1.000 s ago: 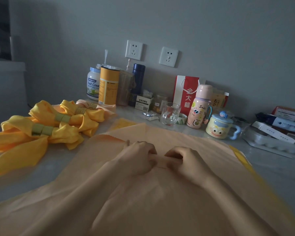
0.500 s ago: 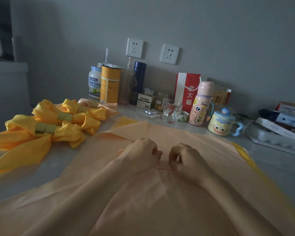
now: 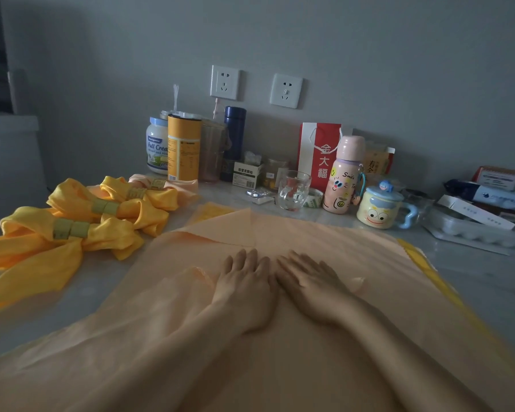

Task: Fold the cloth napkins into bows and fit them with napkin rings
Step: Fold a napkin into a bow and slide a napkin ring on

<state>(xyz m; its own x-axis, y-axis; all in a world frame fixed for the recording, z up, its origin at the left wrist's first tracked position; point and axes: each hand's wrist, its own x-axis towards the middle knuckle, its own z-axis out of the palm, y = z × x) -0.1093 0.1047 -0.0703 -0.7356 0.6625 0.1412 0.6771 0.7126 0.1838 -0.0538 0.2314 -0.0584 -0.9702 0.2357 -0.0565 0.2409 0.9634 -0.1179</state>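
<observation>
A large peach cloth napkin [image 3: 324,233] lies spread across the table in front of me, its far corner pointing at the wall. My left hand [image 3: 244,281] and my right hand [image 3: 306,278] lie flat on its middle, side by side, fingers straight and pressing the cloth down. A yellow napkin [image 3: 428,272] shows under its right edge. At the left lie finished yellow bows [image 3: 107,230], each cinched by a green-gold napkin ring [image 3: 70,228]. A peach bow [image 3: 173,185] with a ring lies behind them.
Along the wall stand a milk powder jar [image 3: 156,147], an orange canister [image 3: 183,150], a dark blue flask [image 3: 234,132], a glass [image 3: 293,190], a pink bottle [image 3: 342,176], a cartoon mug [image 3: 379,208], a red bag [image 3: 320,150] and boxes [image 3: 482,209] at the right.
Both hands were curled, pinching the cloth at its middle; now they have let go and lie flat with straight fingers, pressing the napkin.
</observation>
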